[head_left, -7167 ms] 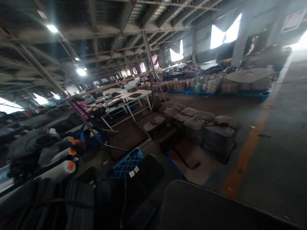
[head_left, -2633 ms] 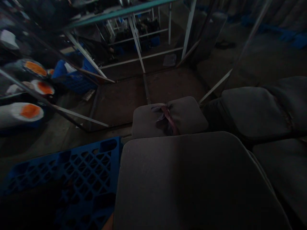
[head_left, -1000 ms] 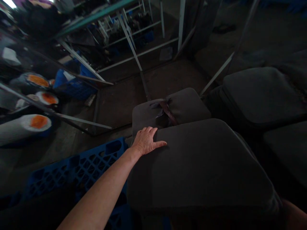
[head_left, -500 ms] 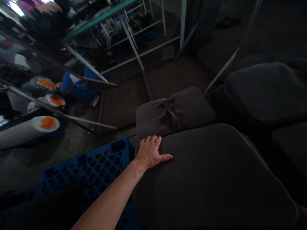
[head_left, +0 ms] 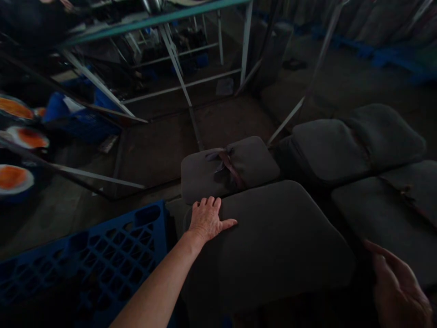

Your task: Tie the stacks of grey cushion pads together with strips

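My left hand [head_left: 205, 220] lies flat on the far left edge of a dark grey padded piece [head_left: 273, 246], its thumb pointing right and its fingers spread. Beyond that piece is a smaller grey bundle [head_left: 201, 173] tied round its middle with a brownish strip [head_left: 232, 167]. At the lower right, my right hand [head_left: 398, 291] is beside the near right corner of the padded piece, apart from it. Its fingers reach forward and the thumb side stands off; nothing shows in it.
More tied grey bundles [head_left: 331, 146] lie to the right. A blue plastic pallet [head_left: 119, 246] is on the left. Ahead stand a metal frame [head_left: 177, 68] and a teal-edged table [head_left: 153, 20]. White rolls with orange ends [head_left: 15, 177] stand at far left.
The view has swung right, bringing more tied bundles into sight. My right hand, barely seen at the right edge before, now shows beside the padded piece. My left hand stays on it.
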